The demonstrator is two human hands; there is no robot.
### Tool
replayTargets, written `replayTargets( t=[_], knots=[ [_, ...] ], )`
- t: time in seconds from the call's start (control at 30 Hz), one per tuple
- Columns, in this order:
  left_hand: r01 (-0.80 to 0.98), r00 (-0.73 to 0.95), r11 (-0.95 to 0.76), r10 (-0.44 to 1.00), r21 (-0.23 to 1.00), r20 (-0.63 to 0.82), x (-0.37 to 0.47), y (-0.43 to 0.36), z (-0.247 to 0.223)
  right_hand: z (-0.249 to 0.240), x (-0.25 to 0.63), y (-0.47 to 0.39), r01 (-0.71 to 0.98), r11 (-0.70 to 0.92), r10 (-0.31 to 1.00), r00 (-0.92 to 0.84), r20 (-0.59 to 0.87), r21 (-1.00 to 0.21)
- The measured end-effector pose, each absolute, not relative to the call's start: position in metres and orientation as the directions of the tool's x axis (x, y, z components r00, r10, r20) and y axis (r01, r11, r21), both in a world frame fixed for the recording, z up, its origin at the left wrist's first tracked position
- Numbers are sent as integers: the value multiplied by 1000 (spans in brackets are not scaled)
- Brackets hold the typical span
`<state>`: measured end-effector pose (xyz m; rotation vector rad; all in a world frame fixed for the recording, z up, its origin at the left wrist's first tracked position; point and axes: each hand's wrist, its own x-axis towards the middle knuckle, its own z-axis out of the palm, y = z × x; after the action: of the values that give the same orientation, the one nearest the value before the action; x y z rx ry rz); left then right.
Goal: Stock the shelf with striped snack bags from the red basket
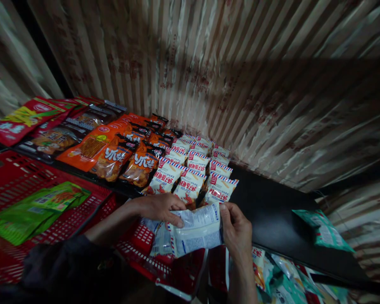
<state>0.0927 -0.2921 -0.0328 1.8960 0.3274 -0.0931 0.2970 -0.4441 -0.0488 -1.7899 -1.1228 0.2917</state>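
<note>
A white snack bag (196,234) with its printed back facing up is held between my two hands, over a red basket. My left hand (164,207) grips the bag's left upper side, thumb on top. On the right edge, my right hand (237,226) pinches it between thumb and fingers. Just beyond stand rows of white snack bags (190,185) with red lettering and striped tops, on a black shelf (266,207). Another pale bag (161,240) lies partly behind the held one at its left.
Orange snack bags (142,162), dark bags (52,141) and red bags (28,118) fill the shelf's left. A teal bag (327,230) lies at its right end. Green packets (41,207) rest in a red basket (6,169). Mixed bags (288,283) sit below the shelf edge.
</note>
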Motion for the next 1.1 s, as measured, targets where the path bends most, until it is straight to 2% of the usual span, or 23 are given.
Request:
replayTargets(
  t=[0.13, 0.2, 0.43, 0.57, 0.83, 0.97, 1.1],
  knots=[
    [326, 938, -82, 150, 942, -312, 92, -293, -31, -50, 303, -445, 556, -132, 769, 579, 269, -821],
    [329, 937, -30, 133, 944, -322, 93, -293, -32, -51, 306, -446, 542, -144, 755, 601, 263, -828],
    [283, 945, -87, 195, 955, -262, 93, -293, -28, -49, 305, -444, 469, -124, 736, 635, 236, -874],
    [237, 952, -53, 214, 970, -220, 94, -294, -26, -44, 302, -443, 407, -91, 725, 653, 219, -909],
    [211, 894, -5, 405, 978, -191, 98, -293, -26, -42, 306, -446, 200, 10, 762, 633, 137, -980],
    [189, 909, -16, 382, 982, -168, 100, -296, -24, -45, 304, -445, 117, 54, 680, 723, 122, -992],
    [162, 956, -40, 255, 986, -147, 100, -301, -28, -44, 300, -443, 35, 108, 623, 777, 95, -994]
  ],
)
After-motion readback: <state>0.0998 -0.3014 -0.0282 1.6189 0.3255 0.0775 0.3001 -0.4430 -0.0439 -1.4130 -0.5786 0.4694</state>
